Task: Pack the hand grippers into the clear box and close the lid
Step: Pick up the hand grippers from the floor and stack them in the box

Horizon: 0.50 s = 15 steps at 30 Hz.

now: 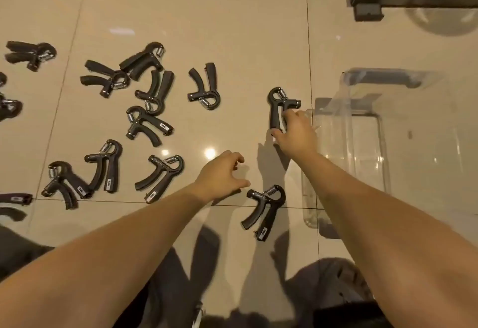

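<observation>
Plainly, the right hand [294, 136] is clamped on one handle of a black plastic hand gripper with a steel coil spring [278, 105], holding it just beside the left wall of the clear plastic box [310, 198]. The box sits on the glossy beige tile floor [232, 43], and no gripper shows inside it. The left hand [219, 175] hovers with fingers loosely curled and apart, holding nothing, near another black hand gripper [263, 208]. Many more scattered black grippers [152, 123] lie to the left.

Held by a single handle, the gripper could swing or slip and knock the box rim, and a light box on slick tile would probably slide. The see-through wall is easy to misjudge. What looks like the raised clear lid [388, 76] at the far side might drop if bumped. Grippers tossed in loosely would likely pile above the rim and keep the lid from closing.

Small pale label patches sit on several handles, but they are too small to read, and no brand name is legible.
</observation>
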Motion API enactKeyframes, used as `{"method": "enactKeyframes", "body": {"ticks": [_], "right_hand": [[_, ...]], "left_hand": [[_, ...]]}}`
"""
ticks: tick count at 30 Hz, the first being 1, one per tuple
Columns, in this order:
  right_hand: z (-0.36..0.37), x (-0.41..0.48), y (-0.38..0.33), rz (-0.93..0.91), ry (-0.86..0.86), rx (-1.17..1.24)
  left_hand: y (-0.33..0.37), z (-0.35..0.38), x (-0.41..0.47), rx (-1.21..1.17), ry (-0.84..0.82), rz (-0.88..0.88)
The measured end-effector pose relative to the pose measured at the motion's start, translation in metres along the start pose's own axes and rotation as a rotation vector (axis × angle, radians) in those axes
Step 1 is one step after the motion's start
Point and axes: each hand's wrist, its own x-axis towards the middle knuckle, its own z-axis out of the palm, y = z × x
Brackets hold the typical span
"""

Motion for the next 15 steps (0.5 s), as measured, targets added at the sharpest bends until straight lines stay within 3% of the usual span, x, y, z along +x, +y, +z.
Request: {"method": "enactKeyframes", "body": {"ticks": [8, 11, 15], "right_hand": [[0.064, 0.047, 0.012, 0.097, 0.021, -0.283], [0.072, 0.042, 0.015, 0.108, 0.077, -0.301], [0.066, 0.024, 0.019, 0.116, 0.026, -0.270]], "left_hand": [[-0.028, 0.072, 0.000, 0.068, -0.090, 0.144], [-0.026, 0.090, -0.005, 0.051, -0.024, 0.163], [-0.029, 0.095, -0.008, 0.115, 0.058, 0.189]]}}
